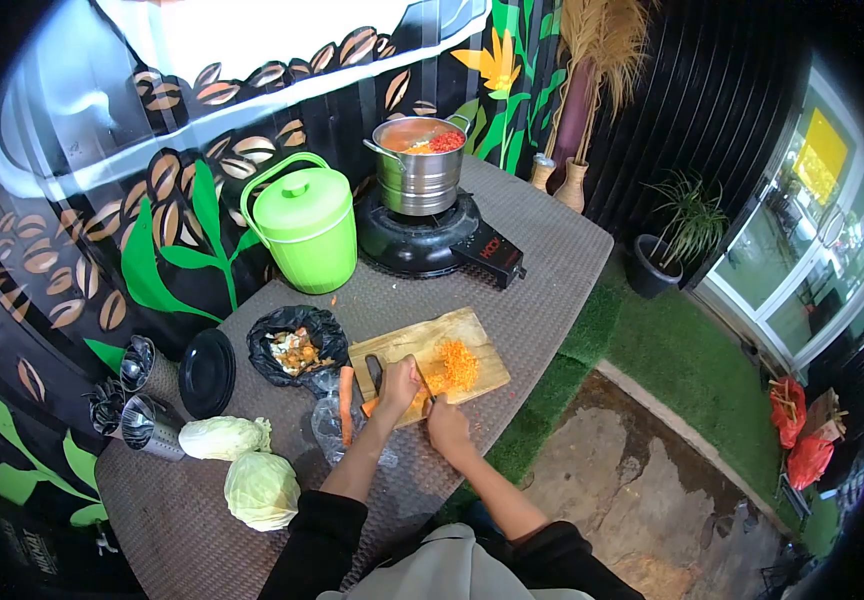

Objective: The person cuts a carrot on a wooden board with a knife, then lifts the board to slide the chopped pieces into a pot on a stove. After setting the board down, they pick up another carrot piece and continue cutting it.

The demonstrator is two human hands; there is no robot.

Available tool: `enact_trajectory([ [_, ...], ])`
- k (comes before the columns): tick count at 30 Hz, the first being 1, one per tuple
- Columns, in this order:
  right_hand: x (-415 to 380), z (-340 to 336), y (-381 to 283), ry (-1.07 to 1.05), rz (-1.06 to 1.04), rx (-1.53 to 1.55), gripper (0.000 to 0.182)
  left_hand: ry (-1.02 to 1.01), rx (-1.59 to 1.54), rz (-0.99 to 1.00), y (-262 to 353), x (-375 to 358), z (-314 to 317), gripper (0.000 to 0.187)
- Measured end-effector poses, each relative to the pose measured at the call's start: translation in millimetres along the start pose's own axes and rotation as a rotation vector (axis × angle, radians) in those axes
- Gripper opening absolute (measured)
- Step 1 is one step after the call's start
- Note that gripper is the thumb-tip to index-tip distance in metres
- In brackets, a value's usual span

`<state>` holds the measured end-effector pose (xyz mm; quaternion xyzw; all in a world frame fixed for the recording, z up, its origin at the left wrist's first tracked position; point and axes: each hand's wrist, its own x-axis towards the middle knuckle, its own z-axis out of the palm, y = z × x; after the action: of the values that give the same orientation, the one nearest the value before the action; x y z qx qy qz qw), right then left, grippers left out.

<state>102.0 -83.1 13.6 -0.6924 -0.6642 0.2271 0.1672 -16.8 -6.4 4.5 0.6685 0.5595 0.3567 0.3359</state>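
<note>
A wooden cutting board [487, 362] lies on the table, with a heap of finely cut carrot [456, 366] on it. My right hand [448, 424] is closed round a knife at the board's front edge; little of the knife shows. Just left of it, my left hand [399, 388] is closed over a piece of carrot [373, 406] on the board. A dark-handled tool [374, 372] lies on the board's left part. Beside the board, a whole carrot [346, 405] rests on a clear plastic bag [328, 425].
A steel pot [418, 178] with red and orange food stands on a black stove [420, 238]. Nearby are a green lidded bucket [306, 225], a black bag of scraps [297, 350], black plates [206, 373], cutlery cups [152, 428] and two cabbages [262, 490]. The table edge [549, 385] curves on the right.
</note>
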Motion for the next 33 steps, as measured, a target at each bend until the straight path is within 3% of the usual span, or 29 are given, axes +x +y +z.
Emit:
enact_trajectory([
  [4,9,11,3,0.044,0.016,-0.041,0.036,-0.012,0.013,-0.014,-4,-2,2,0.031],
  [6,16,5,8,0.058,-0.012,-0.048,0.035,0.025,0.007,0.067,-9,1,4,0.018],
  [9,15,-3,7,0.021,-0.092,-0.055,0.035,0.023,0.092,0.068,-13,2,5,0.029],
  [14,-8,5,-6,-0.014,0.097,0.049,0.037,0.006,0.005,0.021,-9,2,4,0.029],
  [22,6,2,1,-0.003,-0.007,-0.005,0.036,0.02,0.053,0.082,-25,1,6,0.028],
  [24,-2,2,-4,-0.015,0.02,-0.006,0.036,0.03,-0.048,-0.061,-21,1,8,0.016],
  [27,-8,6,-10,-0.017,0.133,-0.019,0.036,0.061,0.061,-0.069,-15,1,8,0.015],
  [33,13,1,3,0.005,-0.036,-0.026,0.035,0.103,0.17,0.035,-7,-3,4,0.024],
])
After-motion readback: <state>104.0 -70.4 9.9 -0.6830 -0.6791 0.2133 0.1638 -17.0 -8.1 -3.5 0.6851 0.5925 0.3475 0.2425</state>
